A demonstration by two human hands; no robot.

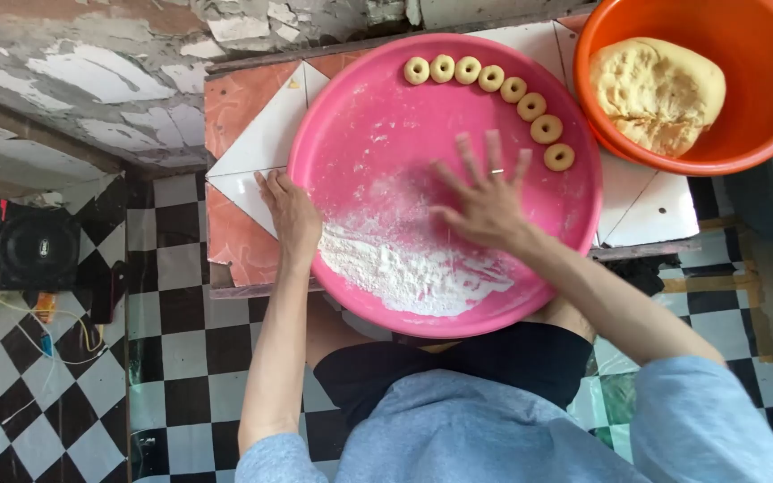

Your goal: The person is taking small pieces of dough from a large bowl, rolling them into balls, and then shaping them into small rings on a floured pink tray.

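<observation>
Now the person's right hand (487,199) is flat on the big pink tray (351,98), with the fingers spread wide apart and holding nothing. It looks like it is rubbing over the tray, because the hand is a bit blurry. Just beside it, near the front of the tray, lies a heap of white flour (404,264). I think the flour is there so dough does not stick.

Their left hand (288,215) rests on the tray's left rim, fingers close together, likely to keep the tray from sliding.

Along the far rim sit small dough rings (491,78) in a curved row. I count eight. They are lined up at the edge, probably to leave the middle free for working.

To the right, touching the tray's edge, is one orange bowl (762,116) with one big lump of dough (658,92) inside. The tray sits on a tiled table (248,134), above a black and white checked floor (181,340).
</observation>
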